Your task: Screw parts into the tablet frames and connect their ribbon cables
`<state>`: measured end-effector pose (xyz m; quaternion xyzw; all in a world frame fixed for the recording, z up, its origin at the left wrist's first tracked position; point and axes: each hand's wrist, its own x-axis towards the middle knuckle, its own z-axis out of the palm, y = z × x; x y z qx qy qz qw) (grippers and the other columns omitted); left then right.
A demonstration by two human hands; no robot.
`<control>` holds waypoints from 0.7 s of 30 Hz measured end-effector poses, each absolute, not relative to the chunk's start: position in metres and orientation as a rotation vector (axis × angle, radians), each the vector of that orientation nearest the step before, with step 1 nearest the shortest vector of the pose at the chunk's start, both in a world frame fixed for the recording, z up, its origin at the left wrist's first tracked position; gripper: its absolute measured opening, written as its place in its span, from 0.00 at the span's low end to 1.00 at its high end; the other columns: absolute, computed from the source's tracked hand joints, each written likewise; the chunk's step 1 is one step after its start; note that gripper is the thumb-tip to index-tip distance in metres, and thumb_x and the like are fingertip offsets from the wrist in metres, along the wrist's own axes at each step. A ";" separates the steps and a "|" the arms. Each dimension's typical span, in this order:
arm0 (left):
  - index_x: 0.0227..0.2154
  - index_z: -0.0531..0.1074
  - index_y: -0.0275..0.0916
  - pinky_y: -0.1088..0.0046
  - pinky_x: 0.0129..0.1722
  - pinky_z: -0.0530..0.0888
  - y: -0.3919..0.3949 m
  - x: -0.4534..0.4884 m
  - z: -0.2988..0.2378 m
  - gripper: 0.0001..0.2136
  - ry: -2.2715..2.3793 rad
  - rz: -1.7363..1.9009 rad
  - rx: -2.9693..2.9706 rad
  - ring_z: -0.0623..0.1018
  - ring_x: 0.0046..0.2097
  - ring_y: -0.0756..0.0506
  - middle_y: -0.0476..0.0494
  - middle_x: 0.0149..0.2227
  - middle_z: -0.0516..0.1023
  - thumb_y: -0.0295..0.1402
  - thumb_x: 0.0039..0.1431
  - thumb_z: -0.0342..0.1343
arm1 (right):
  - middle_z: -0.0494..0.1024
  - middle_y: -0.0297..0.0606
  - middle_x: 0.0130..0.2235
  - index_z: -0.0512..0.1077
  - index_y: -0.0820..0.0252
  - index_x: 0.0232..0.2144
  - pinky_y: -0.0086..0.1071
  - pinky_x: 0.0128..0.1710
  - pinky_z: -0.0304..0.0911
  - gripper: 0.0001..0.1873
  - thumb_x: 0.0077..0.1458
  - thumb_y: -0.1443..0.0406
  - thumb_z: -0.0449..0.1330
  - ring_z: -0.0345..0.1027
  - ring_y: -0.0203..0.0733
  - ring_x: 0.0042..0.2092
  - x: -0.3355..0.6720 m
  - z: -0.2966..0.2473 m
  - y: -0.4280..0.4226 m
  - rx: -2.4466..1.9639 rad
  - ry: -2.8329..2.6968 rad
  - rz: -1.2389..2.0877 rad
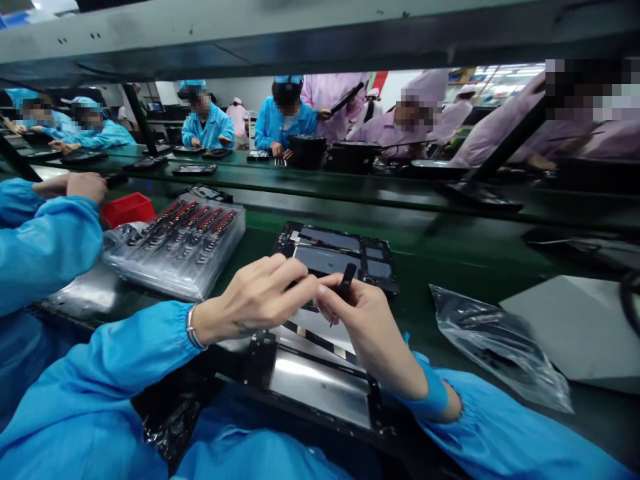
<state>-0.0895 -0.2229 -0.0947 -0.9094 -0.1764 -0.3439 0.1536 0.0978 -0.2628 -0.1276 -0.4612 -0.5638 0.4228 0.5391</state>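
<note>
My left hand (pixel 260 297) and my right hand (pixel 363 320) meet above an open black device frame (pixel 310 380) lying at the bench's near edge. Both hands have their fingers pinched together. The right hand grips a small black flat part (pixel 347 280) that sticks up between thumb and fingers. The left hand's fingertips touch the same part or the right thumb; I cannot tell which. A second black device frame (pixel 345 257) with exposed panels lies just beyond the hands. Both my arms wear blue sleeves, and a bracelet sits on my left wrist.
A clear plastic tray (pixel 175 250) of several small red-and-black parts sits to the left, a red bin (pixel 127 209) behind it. A clear plastic bag (pixel 495 347) and a grey box (pixel 580 327) lie right. A co-worker's blue sleeve (pixel 45 247) is at left; other people work beyond the green conveyor (pixel 440 247).
</note>
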 end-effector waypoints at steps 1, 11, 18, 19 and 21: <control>0.41 0.69 0.37 0.73 0.36 0.71 -0.225 -0.088 -0.094 0.06 -0.423 -0.929 -2.487 0.74 0.35 0.49 0.45 0.35 0.75 0.28 0.71 0.47 | 0.68 0.31 0.22 0.75 0.61 0.28 0.30 0.25 0.53 0.13 0.56 0.57 0.63 0.56 0.33 0.24 0.098 -0.127 -0.263 -1.100 -1.355 0.970; 0.37 0.70 0.33 0.72 0.34 0.72 -0.237 -0.086 -0.094 0.06 -0.499 -0.877 -2.355 0.74 0.33 0.47 0.43 0.32 0.76 0.23 0.69 0.48 | 0.73 0.33 0.26 0.76 0.59 0.29 0.31 0.29 0.60 0.09 0.58 0.61 0.61 0.63 0.37 0.28 0.096 -0.123 -0.273 -1.111 -1.551 0.643; 0.32 0.71 0.35 0.72 0.33 0.71 -0.241 -0.084 -0.097 0.07 -0.458 -0.875 -2.331 0.72 0.31 0.48 0.45 0.29 0.75 0.25 0.67 0.51 | 0.72 0.31 0.26 0.75 0.58 0.30 0.29 0.28 0.59 0.09 0.62 0.65 0.59 0.61 0.34 0.26 0.096 -0.125 -0.279 -1.050 -1.699 0.517; 0.31 0.72 0.35 0.73 0.34 0.72 -0.242 -0.088 -0.097 0.08 -0.466 -0.912 -2.352 0.72 0.31 0.49 0.45 0.30 0.75 0.25 0.67 0.52 | 0.73 0.31 0.26 0.75 0.57 0.30 0.29 0.28 0.59 0.08 0.62 0.65 0.59 0.62 0.35 0.26 0.096 -0.125 -0.282 -1.050 -1.727 0.516; 0.31 0.73 0.37 0.74 0.35 0.73 -0.246 -0.104 -0.097 0.08 -0.621 -1.027 -2.439 0.75 0.34 0.50 0.47 0.31 0.77 0.26 0.66 0.52 | 0.76 0.32 0.28 0.75 0.55 0.31 0.30 0.29 0.61 0.07 0.62 0.63 0.60 0.65 0.36 0.27 0.098 -0.127 -0.288 -1.054 -1.760 0.508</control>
